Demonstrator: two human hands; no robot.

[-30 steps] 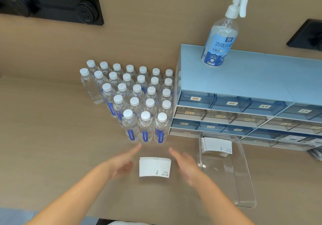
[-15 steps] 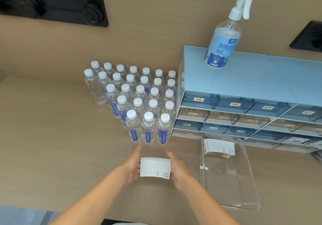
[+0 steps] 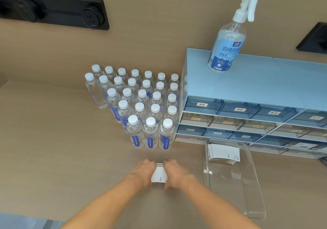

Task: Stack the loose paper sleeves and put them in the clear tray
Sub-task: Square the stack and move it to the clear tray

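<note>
The left hand (image 3: 144, 173) and right hand (image 3: 175, 174) press in from both sides on a small stack of paper sleeves (image 3: 159, 175) on the counter (image 3: 53, 149). To the right lies the clear tray (image 3: 254, 189), holding another sleeve stack (image 3: 223, 153) at its far end.

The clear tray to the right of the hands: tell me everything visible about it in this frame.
The clear tray is a long, shallow rectangle of transparent plastic with rounded corners and a low raised rim. It lies flat on the tan counter, its far end up against the foot of the blue drawer cabinet. A stack of white paper sleeves rests in that far end; the near part is bare. Neither hand touches it.
</note>
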